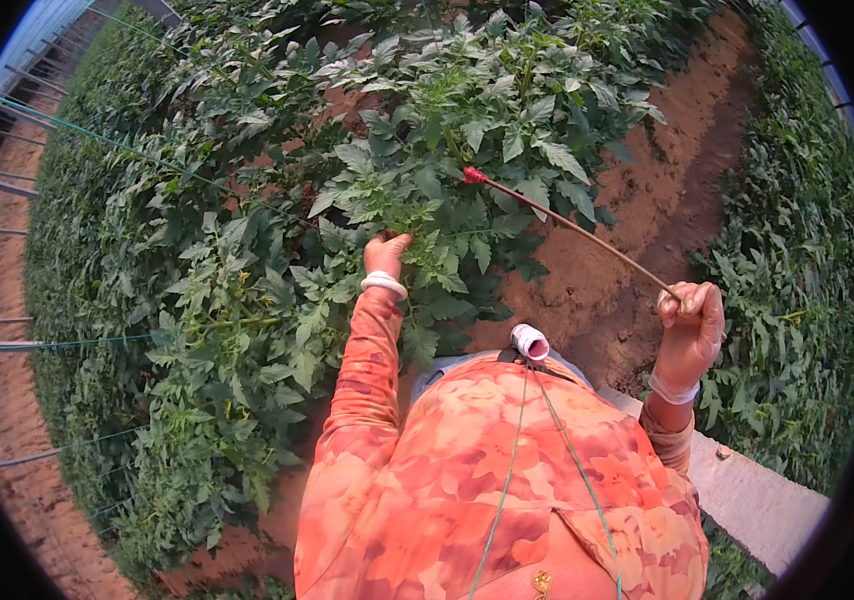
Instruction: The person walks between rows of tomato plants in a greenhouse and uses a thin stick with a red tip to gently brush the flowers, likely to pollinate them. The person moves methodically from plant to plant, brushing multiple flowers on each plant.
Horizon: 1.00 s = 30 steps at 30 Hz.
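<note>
My right hand [695, 326], in a thin clear glove, grips one end of a slender brown stick [580, 231]. The stick slants up and left to a red-coated wad [475, 175] at its far end, close to the leaves of a tomato plant [498, 124]. Among the foliage, my left hand [385, 253] touches a leafy shoot [421, 217]; leaves hide its fingertips, so its hold is unclear. A small white bottle [530, 343], its open mouth showing pink inside, hangs at my waist on a green cord [517, 442] that runs up my chest.
Dense tomato rows stand on the left [224, 300] and right [779, 315], with a bare soil path [607, 255] between them. Green strings [119, 150] cross the left row. A pale concrete-like beam [757, 502] extends behind my right arm.
</note>
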Each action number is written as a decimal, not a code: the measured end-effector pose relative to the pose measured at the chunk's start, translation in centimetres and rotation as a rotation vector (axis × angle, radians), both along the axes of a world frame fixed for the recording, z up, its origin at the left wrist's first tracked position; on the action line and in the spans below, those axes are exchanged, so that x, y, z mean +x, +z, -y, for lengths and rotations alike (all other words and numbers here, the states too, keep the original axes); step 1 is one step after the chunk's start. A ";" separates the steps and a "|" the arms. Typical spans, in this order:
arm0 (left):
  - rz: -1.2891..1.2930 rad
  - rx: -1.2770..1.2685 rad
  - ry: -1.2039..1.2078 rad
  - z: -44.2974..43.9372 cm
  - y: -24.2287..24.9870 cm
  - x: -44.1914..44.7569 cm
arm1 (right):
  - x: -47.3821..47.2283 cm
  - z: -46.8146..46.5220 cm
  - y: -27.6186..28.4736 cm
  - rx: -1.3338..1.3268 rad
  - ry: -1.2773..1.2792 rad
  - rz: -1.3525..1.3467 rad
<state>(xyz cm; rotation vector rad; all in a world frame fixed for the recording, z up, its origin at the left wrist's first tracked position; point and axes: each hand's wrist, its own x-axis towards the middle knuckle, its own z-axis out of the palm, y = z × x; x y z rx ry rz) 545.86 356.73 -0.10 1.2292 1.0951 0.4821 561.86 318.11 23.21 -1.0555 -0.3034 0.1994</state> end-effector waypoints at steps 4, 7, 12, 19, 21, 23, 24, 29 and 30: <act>0.077 0.082 0.238 0.5 -0.8 -1.7 | 3.0 1.5 -0.3 0.008 0.013 0.011; 0.149 0.073 0.386 0.9 -0.7 -3.5 | 5.0 2.3 -0.6 0.037 0.057 0.040; 0.063 0.054 0.524 1.8 0.0 -5.9 | 7.2 3.3 -1.1 0.057 0.069 -0.015; 0.136 -0.374 0.542 1.1 -1.3 -6.7 | 9.7 4.3 -1.6 0.073 0.090 -0.087; 0.249 -0.558 0.451 0.5 -1.8 -7.3 | 10.3 4.6 -1.6 0.074 0.098 -0.074; 0.354 -0.663 0.364 0.4 -2.1 -7.9 | 10.9 4.9 -1.8 0.066 0.084 -0.082; 0.343 -0.641 0.376 0.4 -2.2 -7.9 | 11.1 5.1 -1.9 0.056 0.066 -0.097; 0.206 -0.507 0.494 1.8 -0.5 -6.3 | 12.8 6.5 -2.6 0.051 0.063 -0.120; 0.162 -0.442 0.483 2.3 0.3 -5.8 | 13.2 6.7 -2.8 0.066 0.060 -0.135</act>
